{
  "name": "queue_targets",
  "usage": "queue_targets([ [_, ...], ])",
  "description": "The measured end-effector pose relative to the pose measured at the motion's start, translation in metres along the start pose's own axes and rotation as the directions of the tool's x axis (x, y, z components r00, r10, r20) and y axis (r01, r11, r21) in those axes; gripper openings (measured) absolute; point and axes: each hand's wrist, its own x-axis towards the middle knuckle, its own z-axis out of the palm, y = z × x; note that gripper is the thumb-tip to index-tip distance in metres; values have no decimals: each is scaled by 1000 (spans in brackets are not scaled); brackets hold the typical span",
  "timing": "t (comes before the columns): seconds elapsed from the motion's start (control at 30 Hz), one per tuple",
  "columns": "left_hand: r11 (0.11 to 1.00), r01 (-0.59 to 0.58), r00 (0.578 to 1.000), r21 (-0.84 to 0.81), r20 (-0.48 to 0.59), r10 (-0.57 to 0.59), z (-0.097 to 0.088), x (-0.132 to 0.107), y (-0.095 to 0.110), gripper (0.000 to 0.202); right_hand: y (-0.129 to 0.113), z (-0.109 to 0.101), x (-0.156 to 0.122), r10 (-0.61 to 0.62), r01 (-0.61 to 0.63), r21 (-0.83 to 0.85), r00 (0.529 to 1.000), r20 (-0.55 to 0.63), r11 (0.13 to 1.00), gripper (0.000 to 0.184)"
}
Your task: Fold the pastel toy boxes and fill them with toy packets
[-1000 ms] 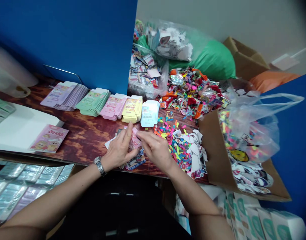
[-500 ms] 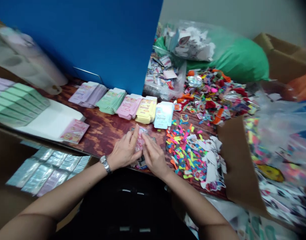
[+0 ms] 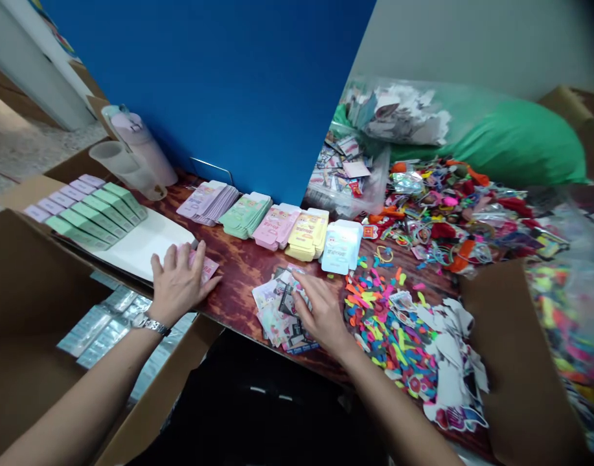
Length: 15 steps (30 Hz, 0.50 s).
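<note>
My left hand (image 3: 180, 278) lies with fingers spread over a small flat pink box (image 3: 209, 269) at the right end of a white tray (image 3: 168, 234). The hand hides much of that box. My right hand (image 3: 320, 307) is over a loose pile of printed cards (image 3: 277, 310) at the table's front edge, thumb apart from the fingers. Whether its fingertips touch a card I cannot tell. Behind the hands runs a row of flat box stacks: purple (image 3: 206, 202), green (image 3: 245, 215), pink (image 3: 276, 226), yellow (image 3: 307, 234) and light blue (image 3: 342, 247).
Filled green and purple boxes (image 3: 97, 217) stand on the tray. Colourful balloons (image 3: 394, 330) and white cutouts (image 3: 449, 343) are heaped right of my right hand. Mixed trinkets (image 3: 452, 213) lie behind. A cardboard flap (image 3: 515, 362) rises at right; a bottle (image 3: 144, 145) stands back left.
My hands were together over a pink item above the cards. Now they are apart: the left has moved left to the pink box by the tray, the right stays at the cards. The view has shifted left.
</note>
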Motion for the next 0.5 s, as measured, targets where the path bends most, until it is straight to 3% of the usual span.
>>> queue_targets([
  [0.1,984,-68,996,-168,-62,58,-6,33,20,80,-1,1,1,13,-13,-5,1000,-5,1000,46],
  [0.2,939,-92,995,-331,-62,76,-12,82,58,77,-5,3,3,-5,5,-9,1000,-5,1000,46],
  [0.37,950,-59,974,-307,191,122,-3,156,113,87,-6,2,-7,-2,3,-37,1000,26,999,47],
  [0.5,957,-12,963,-291,256,90,7,174,125,92,0,-1,-28,69,-66,-53,997,46,996,47],
])
